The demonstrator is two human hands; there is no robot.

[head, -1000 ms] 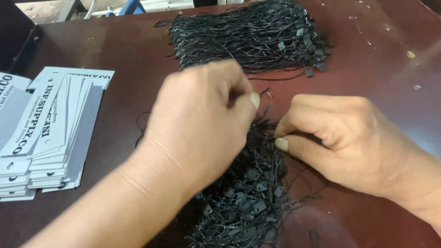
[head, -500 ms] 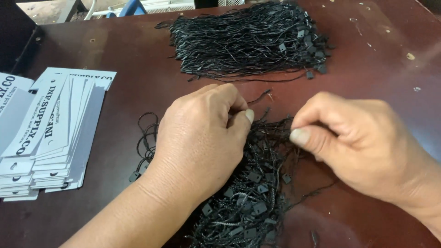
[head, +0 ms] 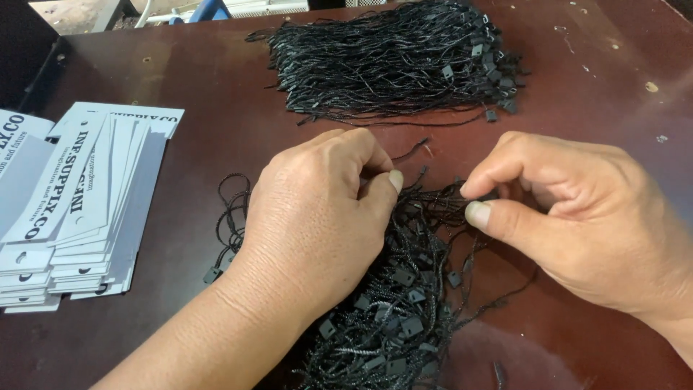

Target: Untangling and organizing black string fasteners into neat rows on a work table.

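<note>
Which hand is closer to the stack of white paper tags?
Left. The left hand sits just to the right of the stack of white tags. The right hand is farther off, past the loose pile of black strings.

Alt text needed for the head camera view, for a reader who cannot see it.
Two bare hands, the left hand and right hand, pinch strands from a loose pile of black tag strings on a dark red-brown table. A tidier bundle of strings lies beyond; a stack of white card tags sits left.
</note>
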